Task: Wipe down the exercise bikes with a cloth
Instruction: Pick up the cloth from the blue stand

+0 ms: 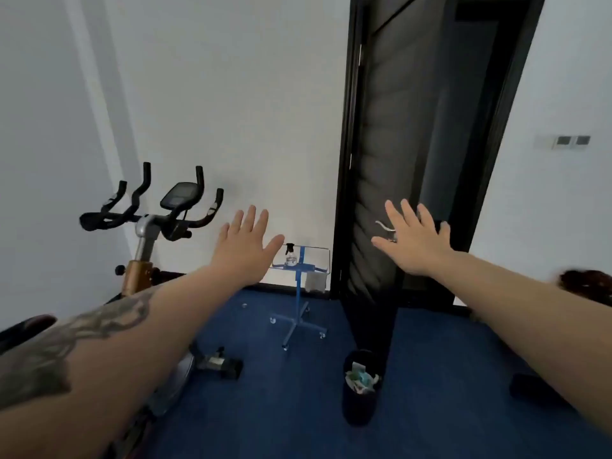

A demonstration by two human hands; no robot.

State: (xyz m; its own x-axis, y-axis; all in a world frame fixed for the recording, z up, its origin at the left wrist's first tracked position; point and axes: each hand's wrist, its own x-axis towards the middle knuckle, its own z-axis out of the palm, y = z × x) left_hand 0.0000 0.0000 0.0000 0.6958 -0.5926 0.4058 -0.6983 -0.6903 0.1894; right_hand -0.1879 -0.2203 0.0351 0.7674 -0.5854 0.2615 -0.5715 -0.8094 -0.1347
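Both grips spread, left hand [243, 241], right hand [414, 241], exercise bike [155, 223] at left, no readable writing

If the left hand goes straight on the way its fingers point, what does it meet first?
Probably the bare white wall; the open left hand points up past the blue wheeled stand, though depth is unclear.

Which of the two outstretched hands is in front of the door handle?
The right hand, open across the dark door's handle; the left hand is against the white wall.
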